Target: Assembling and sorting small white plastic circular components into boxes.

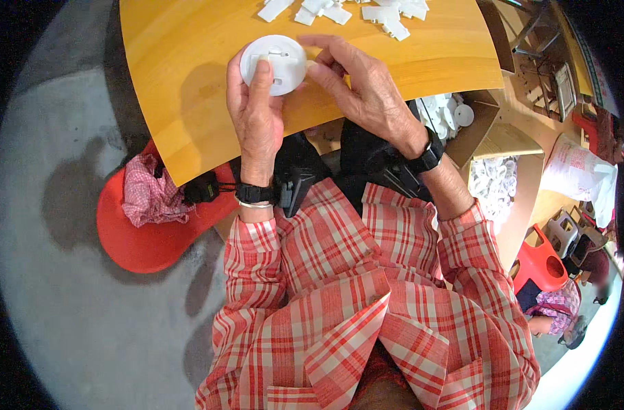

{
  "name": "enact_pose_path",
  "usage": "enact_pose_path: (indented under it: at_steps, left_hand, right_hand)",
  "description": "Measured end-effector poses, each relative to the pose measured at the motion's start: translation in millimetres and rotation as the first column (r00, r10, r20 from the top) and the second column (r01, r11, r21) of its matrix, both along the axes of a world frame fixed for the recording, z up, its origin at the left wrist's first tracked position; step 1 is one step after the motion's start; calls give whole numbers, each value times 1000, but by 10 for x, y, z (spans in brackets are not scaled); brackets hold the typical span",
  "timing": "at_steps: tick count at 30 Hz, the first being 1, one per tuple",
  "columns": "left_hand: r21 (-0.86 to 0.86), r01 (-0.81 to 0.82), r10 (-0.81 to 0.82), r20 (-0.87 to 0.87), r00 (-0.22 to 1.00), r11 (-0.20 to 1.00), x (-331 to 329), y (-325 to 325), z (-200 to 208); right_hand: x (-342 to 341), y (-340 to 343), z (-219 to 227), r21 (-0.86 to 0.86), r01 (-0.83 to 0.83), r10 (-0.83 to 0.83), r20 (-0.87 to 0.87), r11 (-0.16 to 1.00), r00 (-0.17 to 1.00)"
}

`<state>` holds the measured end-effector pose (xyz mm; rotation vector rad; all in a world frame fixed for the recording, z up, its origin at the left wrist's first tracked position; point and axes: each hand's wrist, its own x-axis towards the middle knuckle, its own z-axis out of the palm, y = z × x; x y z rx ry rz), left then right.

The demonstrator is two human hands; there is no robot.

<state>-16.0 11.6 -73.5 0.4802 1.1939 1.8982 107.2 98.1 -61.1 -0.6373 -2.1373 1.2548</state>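
Note:
Over the near part of the yellow table point(182, 102), my left hand point(254, 109) grips a round white plastic disc point(291, 65), its thumb pressed on the face. A small metal piece and a little slot show on that face. Just right of the disc is my right hand point(353, 82), thumb and forefinger curved toward the rim. The fingertips come close together there; whether something tiny is between them I cannot make out. Loose flat white plastic pieces point(394, 14) lie at the far edge of the view on the table.
Below the table's right edge, one cardboard box point(479, 113) holds white round parts, and another box point(524, 184) holds clear plastic parts. A red stool point(134, 239) with a pink checked cloth point(151, 191) stands at left. A person point(558, 307) sits far right near a red chair point(541, 263).

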Motion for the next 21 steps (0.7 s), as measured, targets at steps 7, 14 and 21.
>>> enact_pose_path:
  at_steps: [7,14,21]
  left_hand:
    - [-13,-60,58,-123,991,998,121,31,203]
    - [-14,-115,109,-226,968,993,265,105,252]
    - [-37,-98,76,-389,918,995,316,121,201]
  right_hand:
    - [-97,-104,116,48,114,-109,-96,992,989]
    - [-180,-147,181,-18,326,-325,-120,945,938]
    - [-167,-143,153,-73,366,-373,-156,928,915]
